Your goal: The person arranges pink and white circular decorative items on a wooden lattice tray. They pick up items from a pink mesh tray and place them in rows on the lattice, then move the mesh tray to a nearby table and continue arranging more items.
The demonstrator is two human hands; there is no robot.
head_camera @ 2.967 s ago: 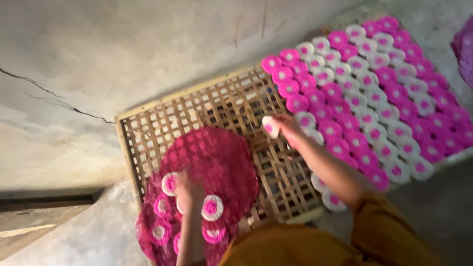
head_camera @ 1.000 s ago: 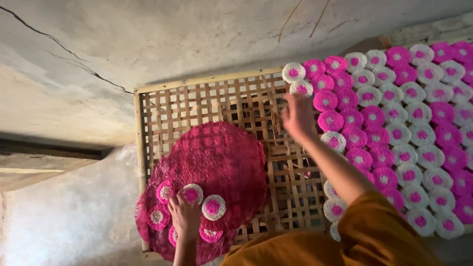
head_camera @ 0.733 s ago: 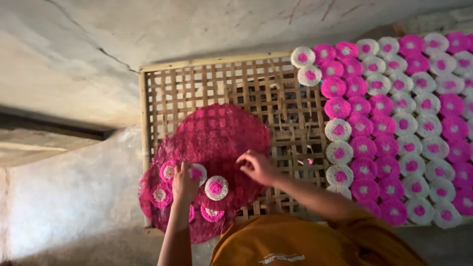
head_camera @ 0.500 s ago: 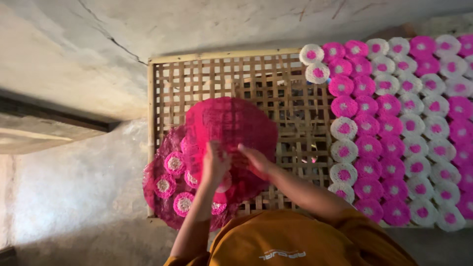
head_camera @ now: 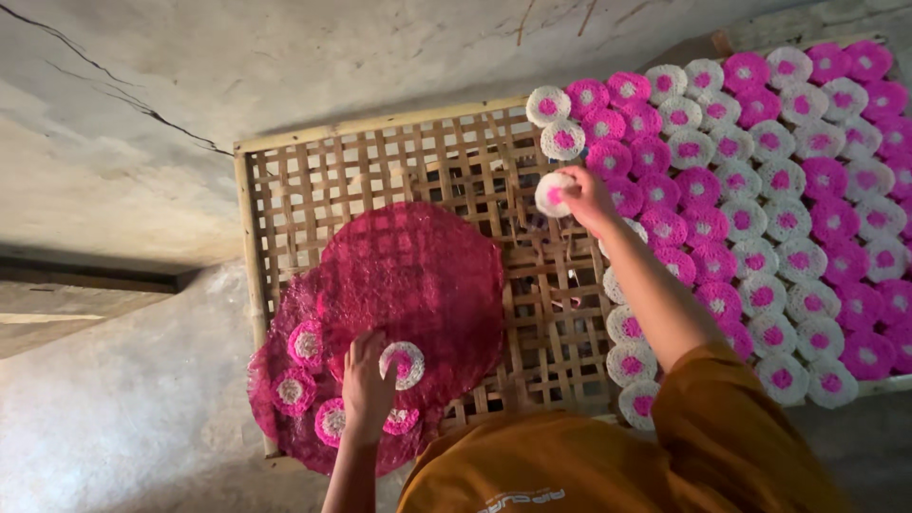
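Note:
A woven bamboo lattice rack (head_camera: 380, 161) lies on the ground. Its right part is covered with rows of small round pink and white discs (head_camera: 760, 190). My right hand (head_camera: 584, 195) is stretched out over the rack and holds a white disc with a pink centre (head_camera: 554, 193) next to the leftmost rows. On the rack's near left lie round dark pink mesh trays (head_camera: 418, 275), stacked and overlapping. My left hand (head_camera: 366, 385) rests on them, fingers touching a white and pink disc (head_camera: 403, 364); several more discs (head_camera: 306, 344) lie beside it.
A cracked concrete wall (head_camera: 142, 114) runs behind and left of the rack. Grey ground (head_camera: 114, 437) lies at the lower left. My orange sleeve and clothing (head_camera: 608, 456) fill the bottom of the view.
My right hand went from the mesh trays back out to the rows with a disc in it. My left hand stayed on the trays among the loose discs.

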